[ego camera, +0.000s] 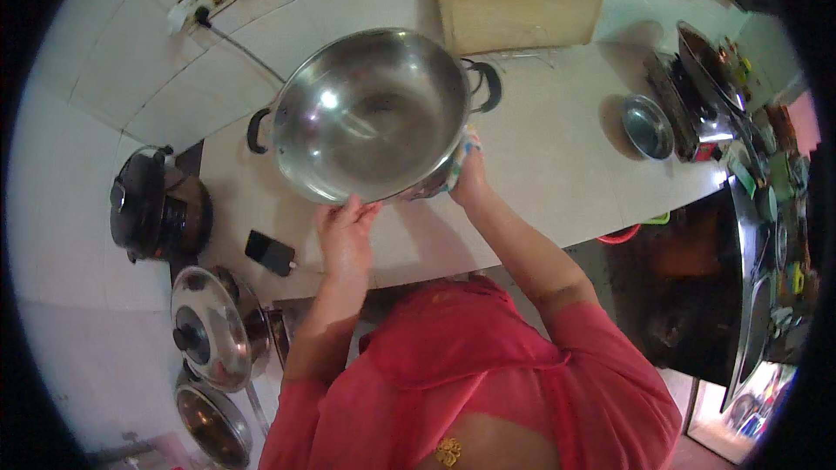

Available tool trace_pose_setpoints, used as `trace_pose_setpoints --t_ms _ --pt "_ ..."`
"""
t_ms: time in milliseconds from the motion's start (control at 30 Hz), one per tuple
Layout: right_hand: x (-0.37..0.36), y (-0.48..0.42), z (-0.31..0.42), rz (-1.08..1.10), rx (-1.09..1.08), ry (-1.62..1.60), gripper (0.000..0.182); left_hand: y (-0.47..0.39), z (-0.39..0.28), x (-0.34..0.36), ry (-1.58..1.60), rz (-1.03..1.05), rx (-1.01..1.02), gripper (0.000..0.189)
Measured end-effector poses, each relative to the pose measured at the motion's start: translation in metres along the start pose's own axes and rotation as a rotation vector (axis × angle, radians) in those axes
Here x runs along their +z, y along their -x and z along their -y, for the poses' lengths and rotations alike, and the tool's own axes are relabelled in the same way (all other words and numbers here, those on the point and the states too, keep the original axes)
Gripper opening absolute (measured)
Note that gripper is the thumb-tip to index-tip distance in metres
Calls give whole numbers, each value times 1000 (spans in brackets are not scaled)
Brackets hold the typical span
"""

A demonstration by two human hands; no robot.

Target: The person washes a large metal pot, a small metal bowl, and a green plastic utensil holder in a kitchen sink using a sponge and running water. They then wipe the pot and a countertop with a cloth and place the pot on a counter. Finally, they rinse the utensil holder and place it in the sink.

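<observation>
A large stainless steel pot [385,124] with two black side handles is tilted over the counter, its open top towards me. My left hand [347,232] grips the pot's near rim, fingertips over the edge. Against the pot's right outer side, my right hand [470,176] presses a patterned cloth [461,160]; its fingers are mostly hidden behind the cloth and the pot. Whether the pot's base touches the counter cannot be seen.
A phone [270,252] and a dark electric cooker [160,209] are at the left, above lidded and open pots. A cutting board [519,0] leans on the back wall. A small metal bowl [648,127] sits beside a stove with a wok.
</observation>
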State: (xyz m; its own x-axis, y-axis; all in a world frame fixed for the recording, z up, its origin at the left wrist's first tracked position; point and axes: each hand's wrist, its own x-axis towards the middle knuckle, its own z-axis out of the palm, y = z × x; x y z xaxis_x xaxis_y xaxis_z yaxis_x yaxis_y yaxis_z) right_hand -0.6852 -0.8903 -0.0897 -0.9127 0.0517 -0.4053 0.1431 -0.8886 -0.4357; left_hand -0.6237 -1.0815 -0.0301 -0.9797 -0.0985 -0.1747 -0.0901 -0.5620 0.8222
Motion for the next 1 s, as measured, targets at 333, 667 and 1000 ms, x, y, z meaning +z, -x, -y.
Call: trace_pose_setpoints --t_ms 333,667,1000 --pt "-37 31 -49 195 201 454 45 -38 -8 -11 -40 -30 -23 22" --pt "-66 70 34 310 54 814 35 -2 45 -3 22 -106 -210 26" --pt "-48 77 16 668 230 1128 36 53 46 -72 -50 -372 -221 26"
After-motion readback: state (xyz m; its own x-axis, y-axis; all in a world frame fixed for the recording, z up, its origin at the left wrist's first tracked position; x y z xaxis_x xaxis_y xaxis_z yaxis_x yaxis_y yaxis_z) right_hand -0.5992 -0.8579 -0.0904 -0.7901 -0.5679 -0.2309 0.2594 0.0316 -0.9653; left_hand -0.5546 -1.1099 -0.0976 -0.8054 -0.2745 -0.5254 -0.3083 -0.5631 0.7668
